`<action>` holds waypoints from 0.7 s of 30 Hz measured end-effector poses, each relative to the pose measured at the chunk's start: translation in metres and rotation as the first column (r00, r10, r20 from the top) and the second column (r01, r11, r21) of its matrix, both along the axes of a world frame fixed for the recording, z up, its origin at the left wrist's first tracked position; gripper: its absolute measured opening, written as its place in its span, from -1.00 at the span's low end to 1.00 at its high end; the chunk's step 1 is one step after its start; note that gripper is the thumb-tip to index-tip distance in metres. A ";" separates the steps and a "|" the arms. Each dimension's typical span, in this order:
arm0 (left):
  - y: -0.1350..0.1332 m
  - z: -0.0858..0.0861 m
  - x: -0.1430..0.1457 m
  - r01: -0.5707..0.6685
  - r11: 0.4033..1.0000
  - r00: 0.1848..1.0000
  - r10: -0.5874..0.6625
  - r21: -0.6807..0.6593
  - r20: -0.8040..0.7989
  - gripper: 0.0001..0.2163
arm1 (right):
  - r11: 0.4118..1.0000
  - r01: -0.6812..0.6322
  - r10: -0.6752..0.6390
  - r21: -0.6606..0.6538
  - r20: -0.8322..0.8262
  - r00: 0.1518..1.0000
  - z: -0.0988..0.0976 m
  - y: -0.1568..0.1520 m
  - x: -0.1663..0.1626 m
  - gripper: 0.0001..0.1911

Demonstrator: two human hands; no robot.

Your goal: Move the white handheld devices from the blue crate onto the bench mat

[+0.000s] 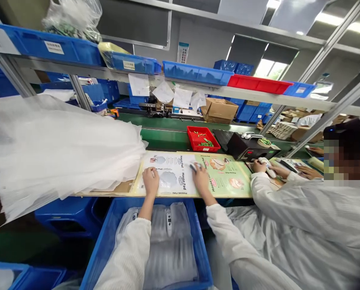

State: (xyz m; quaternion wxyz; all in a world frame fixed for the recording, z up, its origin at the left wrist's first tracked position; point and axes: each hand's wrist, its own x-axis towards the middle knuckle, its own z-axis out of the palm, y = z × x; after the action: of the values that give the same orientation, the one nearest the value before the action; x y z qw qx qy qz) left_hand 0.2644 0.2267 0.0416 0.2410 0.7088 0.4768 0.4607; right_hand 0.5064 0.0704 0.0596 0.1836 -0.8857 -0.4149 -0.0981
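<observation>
A heap of clear plastic film point(56, 153) lay at the far left. Beside it, the person's left hand point(150, 181) rested open and flat on a printed mouse pad sheet point(170, 173), and the right hand point(200, 179) sat on the same sheet, closed on a small grey object point(193, 167). Below them stood a blue bin point(146, 213) of plastic-wrapped items. Further right were a red tray point(203, 138) of green parts and a black machine point(246, 147), and a co-worker's hands point(266, 167) held a white device.
</observation>
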 end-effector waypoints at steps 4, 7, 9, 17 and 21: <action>0.000 -0.003 0.008 0.044 0.999 0.982 -0.041 0.015 -0.182 -0.83 | 0.944 0.318 -0.318 0.083 -0.016 0.948 0.004 -0.059 0.124 -0.38; -0.001 -0.005 0.011 0.045 0.998 0.965 -0.034 0.037 -0.259 -0.84 | 0.877 0.469 -0.466 0.104 -0.060 0.883 0.001 -0.087 0.178 -0.36; -0.003 -0.001 0.013 0.035 0.999 0.959 -0.024 0.032 -0.282 -0.84 | 0.847 0.517 -0.513 0.123 -0.062 0.856 -0.002 -0.095 0.194 -0.39; -0.023 0.006 -0.006 0.178 0.983 0.977 -0.172 -0.040 0.124 -0.78 | 0.817 0.502 -0.498 0.282 -0.092 0.862 -0.015 -0.094 0.190 -0.10; -0.087 -0.044 -0.078 0.035 0.995 0.971 -0.013 -0.089 0.237 -0.64 | 0.840 0.167 -0.227 0.517 0.055 0.972 -0.031 -0.123 0.089 -0.28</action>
State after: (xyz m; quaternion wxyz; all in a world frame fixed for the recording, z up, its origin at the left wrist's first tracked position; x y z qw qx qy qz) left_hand 0.1867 0.1395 -0.0021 0.3340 0.6428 0.4569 0.5163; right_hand 0.5949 -0.0524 0.0285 0.3756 -0.8367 -0.2907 -0.2726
